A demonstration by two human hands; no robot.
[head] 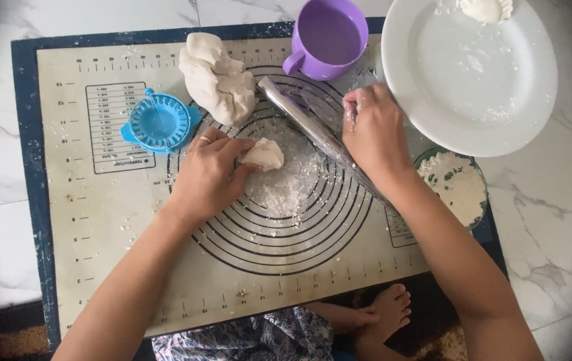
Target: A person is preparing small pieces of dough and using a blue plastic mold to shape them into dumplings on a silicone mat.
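Observation:
My left hand rests on the baking mat and pinches a small piece of white dough over a patch of loose flour. My right hand, dusted with flour, lies over a long rolling pin wrapped in clear film that runs diagonally across the mat's ring markings. Whether those fingers grip the pin is hard to see. A large lump of dough sits just above my left hand.
A blue dumpling press lies open to the left of the dough lump. A purple mug stands at the mat's top edge. A white plate holds one shaped dumpling. A bowl of flour sits by my right forearm.

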